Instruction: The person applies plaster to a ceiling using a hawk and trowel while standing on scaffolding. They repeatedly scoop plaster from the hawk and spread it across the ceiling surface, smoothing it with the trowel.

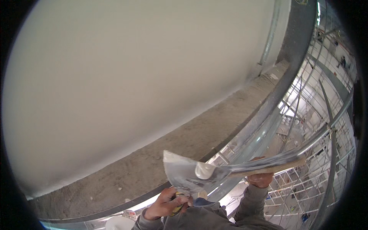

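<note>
My left hand point(166, 203) is closed round the yellow-and-dark handle of a wide putty knife point(178, 174). White putty point(204, 170) sits in a lump on its flat, smeared blade. The blade meets or overlaps the near end of a long, narrow trowel point(264, 164), and I cannot tell how firmly they touch. This trowel has a metal face streaked with putty and a light brown lower edge, perhaps wood. My right hand point(260, 178) grips it from beneath, with some fingers hidden behind it. Both tools are held up in front of me, apart from the wall.
A smooth off-white wall point(134, 76) fills the upper left. Along its foot runs a dusty concrete ledge point(153, 168) with small crumbs on it. A metal conduit point(270, 34) climbs the wall's right end. Metal rails and scaffold tubes point(331, 153) stand at the right, above a deep drop.
</note>
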A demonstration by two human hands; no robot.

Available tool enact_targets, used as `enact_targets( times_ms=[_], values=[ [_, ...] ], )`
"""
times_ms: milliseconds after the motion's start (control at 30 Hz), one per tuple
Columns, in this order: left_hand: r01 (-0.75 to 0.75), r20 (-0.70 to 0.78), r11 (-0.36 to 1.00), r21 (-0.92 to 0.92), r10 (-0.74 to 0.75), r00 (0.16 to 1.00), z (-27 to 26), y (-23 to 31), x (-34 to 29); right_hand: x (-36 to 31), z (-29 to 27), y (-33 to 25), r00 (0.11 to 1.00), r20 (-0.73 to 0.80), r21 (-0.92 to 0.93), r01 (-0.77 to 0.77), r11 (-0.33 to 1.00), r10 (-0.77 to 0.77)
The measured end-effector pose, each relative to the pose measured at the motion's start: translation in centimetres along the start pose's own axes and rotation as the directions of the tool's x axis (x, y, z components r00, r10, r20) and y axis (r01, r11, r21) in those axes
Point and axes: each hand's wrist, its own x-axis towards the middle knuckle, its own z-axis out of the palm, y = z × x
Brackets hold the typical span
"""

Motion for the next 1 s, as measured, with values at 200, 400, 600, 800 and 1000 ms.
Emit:
enact_targets(
  times_ms=[200,400,600,800,1000],
  values=[
    [0.066,0.119,0.998,0.002,-0.066,0.991,4.2,-1.4,11.0,-1.8,-8.0,1.3,0.940,-0.131,-0.155,-0.333,0.930,0.315],
    [0.071,-0.041,0.995,-0.073,-0.074,0.996,6.1,-3.1,19.1,-2.4,-18.0,4.0,0.795,-0.522,-0.050,-0.391,0.919,0.310],
    [-0.149,-0.149,0.987,-0.067,0.138,0.979,6.6,-4.2,23.3,2.0,-24.0,3.9,0.635,-0.640,0.429,-0.171,0.887,0.433],
    [-0.156,-0.240,0.871,0.465,0.294,0.925,5.2,-5.2,24.1,5.2,-18.6,5.3,0.651,-0.717,0.170,-0.186,0.968,0.251],
    [-0.321,-0.001,0.437,0.840,0.594,0.805,5.7,-4.6,25.0,6.4,-12.3,4.5,0.655,-0.483,0.397,-0.427,0.812,0.581]
  ],
)
